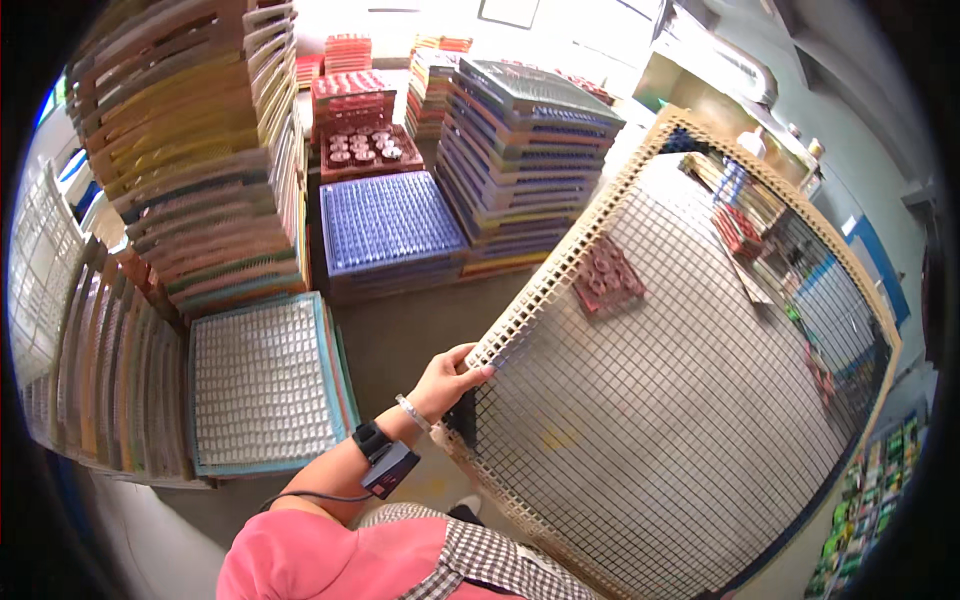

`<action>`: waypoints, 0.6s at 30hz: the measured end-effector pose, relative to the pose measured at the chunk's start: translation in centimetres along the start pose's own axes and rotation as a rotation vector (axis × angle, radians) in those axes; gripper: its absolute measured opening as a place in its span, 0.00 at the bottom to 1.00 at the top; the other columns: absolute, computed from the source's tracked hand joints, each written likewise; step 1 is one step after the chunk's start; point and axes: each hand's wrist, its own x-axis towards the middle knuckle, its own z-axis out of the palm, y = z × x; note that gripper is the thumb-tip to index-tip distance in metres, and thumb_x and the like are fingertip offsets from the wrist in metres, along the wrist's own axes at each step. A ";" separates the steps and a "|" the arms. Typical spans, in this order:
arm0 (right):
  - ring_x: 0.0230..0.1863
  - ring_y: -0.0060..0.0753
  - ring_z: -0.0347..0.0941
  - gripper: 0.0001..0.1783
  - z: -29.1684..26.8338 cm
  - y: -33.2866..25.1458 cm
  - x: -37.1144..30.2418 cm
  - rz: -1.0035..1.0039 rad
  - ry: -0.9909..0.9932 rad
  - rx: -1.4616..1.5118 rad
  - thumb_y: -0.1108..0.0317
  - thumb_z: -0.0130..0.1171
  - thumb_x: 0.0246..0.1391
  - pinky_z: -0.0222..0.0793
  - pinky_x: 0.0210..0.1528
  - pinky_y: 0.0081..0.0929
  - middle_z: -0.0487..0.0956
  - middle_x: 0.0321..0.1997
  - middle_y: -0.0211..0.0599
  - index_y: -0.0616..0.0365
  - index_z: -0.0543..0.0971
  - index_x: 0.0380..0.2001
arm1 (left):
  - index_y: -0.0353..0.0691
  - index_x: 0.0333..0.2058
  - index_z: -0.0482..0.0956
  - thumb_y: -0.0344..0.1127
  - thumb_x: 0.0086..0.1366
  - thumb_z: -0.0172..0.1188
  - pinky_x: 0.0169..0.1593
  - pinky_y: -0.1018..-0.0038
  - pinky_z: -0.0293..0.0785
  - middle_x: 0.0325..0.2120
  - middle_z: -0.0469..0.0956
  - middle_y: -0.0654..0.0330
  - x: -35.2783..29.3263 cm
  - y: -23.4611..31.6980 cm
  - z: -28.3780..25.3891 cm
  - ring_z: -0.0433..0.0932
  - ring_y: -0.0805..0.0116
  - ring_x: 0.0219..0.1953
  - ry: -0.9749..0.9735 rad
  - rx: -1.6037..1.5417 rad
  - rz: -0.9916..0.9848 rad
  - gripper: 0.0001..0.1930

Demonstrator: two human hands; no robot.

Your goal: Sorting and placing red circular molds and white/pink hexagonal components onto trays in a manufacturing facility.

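A large mesh tray (560, 268) with a beige perforated rim and a dark grid bottom is held up on the right, tilted. My left hand (445, 385) grips its left edge, with the thumb over the rim and the fingers curled around it. The floor and several objects show through the grid. A bracelet and a black wrist device (385, 460) with a cable are on my left arm. My right hand does not show anywhere in the picture.
At the left rises a tall stack of trays (190, 150), with a white-filled blue tray (265, 385) low before it. A blue tray stack (395, 225) and a taller mixed stack (530, 150) stand ahead. Red trays (365, 150) with round pieces lie behind. Green packages (870, 500) are at the right.
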 end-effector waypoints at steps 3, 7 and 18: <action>0.60 0.44 0.54 0.34 10.3 -1.8 5.6 0.081 -0.131 -0.032 0.55 0.47 0.56 0.48 0.61 0.32 0.58 0.61 0.47 0.74 0.58 0.55 | 0.31 0.49 0.67 0.33 0.56 0.61 0.43 0.82 0.68 0.37 0.74 0.64 7.2 1.6 -1.5 0.71 0.80 0.37 0.094 0.087 0.056 0.23; 0.53 0.41 0.63 0.28 22.5 -0.2 18.1 0.011 -0.293 -0.023 0.60 0.52 0.55 0.60 0.54 0.32 0.66 0.53 0.51 0.74 0.64 0.51 | 0.31 0.50 0.66 0.33 0.55 0.61 0.42 0.83 0.67 0.37 0.74 0.66 16.1 2.1 -3.0 0.70 0.82 0.36 0.219 0.072 0.121 0.25; 0.34 0.23 0.66 0.16 57.8 -0.2 42.0 -0.211 -0.560 0.090 0.60 0.48 0.55 0.61 0.40 0.23 0.74 0.31 0.31 0.63 0.74 0.28 | 0.33 0.55 0.60 0.34 0.56 0.59 0.45 0.83 0.65 0.40 0.73 0.64 43.9 5.7 -6.6 0.70 0.79 0.41 0.398 0.125 0.164 0.29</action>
